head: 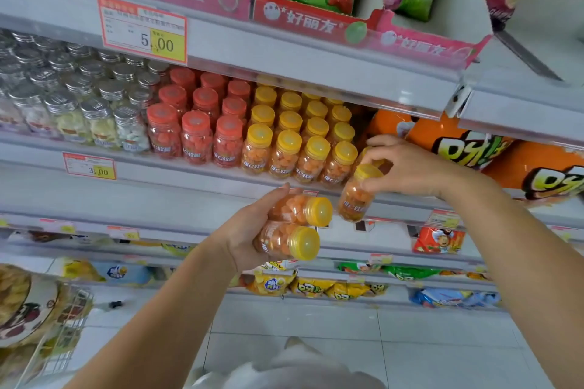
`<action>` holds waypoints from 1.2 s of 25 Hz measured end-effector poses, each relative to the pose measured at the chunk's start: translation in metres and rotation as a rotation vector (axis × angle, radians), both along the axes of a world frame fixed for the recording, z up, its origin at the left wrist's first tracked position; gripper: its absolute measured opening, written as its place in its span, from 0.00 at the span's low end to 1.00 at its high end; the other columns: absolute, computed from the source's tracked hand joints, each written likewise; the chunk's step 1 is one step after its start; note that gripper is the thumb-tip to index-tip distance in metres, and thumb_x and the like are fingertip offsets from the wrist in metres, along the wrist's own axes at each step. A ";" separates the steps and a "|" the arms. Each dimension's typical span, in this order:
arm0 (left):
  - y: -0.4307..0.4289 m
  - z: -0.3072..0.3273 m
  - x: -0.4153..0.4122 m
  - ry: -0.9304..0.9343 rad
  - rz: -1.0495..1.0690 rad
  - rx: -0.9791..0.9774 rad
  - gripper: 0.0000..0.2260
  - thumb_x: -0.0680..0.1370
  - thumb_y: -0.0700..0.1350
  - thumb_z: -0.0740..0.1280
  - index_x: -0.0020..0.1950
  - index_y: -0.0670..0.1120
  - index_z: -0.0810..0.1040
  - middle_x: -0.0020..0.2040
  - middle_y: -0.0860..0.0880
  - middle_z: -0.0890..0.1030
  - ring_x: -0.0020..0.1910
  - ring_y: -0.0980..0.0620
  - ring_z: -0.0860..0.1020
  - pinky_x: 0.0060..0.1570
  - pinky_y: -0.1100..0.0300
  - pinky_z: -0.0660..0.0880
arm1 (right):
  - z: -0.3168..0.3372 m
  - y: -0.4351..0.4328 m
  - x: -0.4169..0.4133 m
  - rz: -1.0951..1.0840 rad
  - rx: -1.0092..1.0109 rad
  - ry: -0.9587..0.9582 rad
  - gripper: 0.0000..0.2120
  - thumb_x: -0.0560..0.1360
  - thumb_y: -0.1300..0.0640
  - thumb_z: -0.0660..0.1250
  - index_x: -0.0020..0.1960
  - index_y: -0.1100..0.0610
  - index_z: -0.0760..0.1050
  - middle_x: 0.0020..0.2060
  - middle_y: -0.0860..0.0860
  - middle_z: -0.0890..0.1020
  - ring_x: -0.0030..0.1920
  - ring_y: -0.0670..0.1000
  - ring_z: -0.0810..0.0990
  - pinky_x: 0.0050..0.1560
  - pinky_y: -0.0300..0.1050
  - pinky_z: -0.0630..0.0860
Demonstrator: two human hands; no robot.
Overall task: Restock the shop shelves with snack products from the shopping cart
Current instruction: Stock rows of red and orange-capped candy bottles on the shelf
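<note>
Now my left hand [249, 230] curls round two spare yellow-capped bottles [290, 210] just below the shelf [189, 172] front edge. My right hand [410, 167] pinches a third bottle [355, 199] near its cap, just off the yellow row [297, 148] at its right end. I'd set it upright, label forward, snug against its neighbour.

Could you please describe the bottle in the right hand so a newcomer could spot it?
Find the shelf lined with small bottles: silver, red, then yellow caps. At the right end of the yellow-capped rows, the right hand pinches one bottle in front of the shelf edge. Unlike the two bottles lying sideways in the left hand, it is nearly upright.
</note>
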State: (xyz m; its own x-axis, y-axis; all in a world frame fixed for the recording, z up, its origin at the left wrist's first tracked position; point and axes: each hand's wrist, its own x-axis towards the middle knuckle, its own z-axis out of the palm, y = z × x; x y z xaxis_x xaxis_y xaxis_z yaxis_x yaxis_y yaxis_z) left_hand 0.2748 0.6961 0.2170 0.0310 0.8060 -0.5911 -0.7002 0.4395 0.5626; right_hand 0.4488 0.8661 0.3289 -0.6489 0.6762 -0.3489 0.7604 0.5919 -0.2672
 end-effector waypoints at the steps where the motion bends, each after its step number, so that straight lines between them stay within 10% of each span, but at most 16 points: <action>1: 0.001 0.000 0.000 -0.005 0.002 0.006 0.20 0.74 0.58 0.68 0.64 0.53 0.81 0.49 0.47 0.83 0.34 0.48 0.82 0.31 0.55 0.79 | 0.007 -0.005 0.006 -0.018 0.019 0.045 0.10 0.70 0.46 0.73 0.49 0.43 0.77 0.66 0.39 0.64 0.61 0.44 0.70 0.58 0.39 0.65; 8: -0.003 0.005 -0.001 -0.019 0.023 -0.011 0.16 0.78 0.59 0.64 0.61 0.53 0.81 0.45 0.46 0.84 0.33 0.49 0.83 0.29 0.55 0.79 | 0.003 -0.033 0.011 -0.392 0.198 0.760 0.09 0.78 0.52 0.65 0.57 0.52 0.74 0.43 0.47 0.83 0.35 0.47 0.82 0.41 0.38 0.77; 10: -0.007 0.008 0.000 0.003 0.022 -0.024 0.14 0.79 0.59 0.64 0.56 0.51 0.82 0.42 0.46 0.84 0.32 0.48 0.83 0.29 0.56 0.79 | -0.005 -0.029 -0.001 -0.347 0.396 0.721 0.11 0.79 0.52 0.64 0.58 0.57 0.75 0.44 0.47 0.81 0.39 0.41 0.79 0.41 0.28 0.71; 16: -0.016 0.013 0.000 0.030 0.028 -0.028 0.14 0.79 0.59 0.64 0.53 0.49 0.80 0.39 0.45 0.84 0.32 0.48 0.83 0.31 0.55 0.81 | -0.015 -0.002 -0.028 -0.351 0.473 0.319 0.18 0.82 0.52 0.58 0.66 0.62 0.68 0.55 0.63 0.78 0.55 0.64 0.76 0.47 0.47 0.67; 30: -0.017 0.015 0.010 0.009 0.103 -0.044 0.15 0.80 0.59 0.64 0.51 0.48 0.79 0.37 0.45 0.84 0.31 0.48 0.83 0.29 0.56 0.79 | -0.042 0.015 -0.038 -0.362 0.348 0.405 0.19 0.82 0.51 0.58 0.70 0.58 0.65 0.59 0.62 0.77 0.58 0.63 0.76 0.48 0.47 0.70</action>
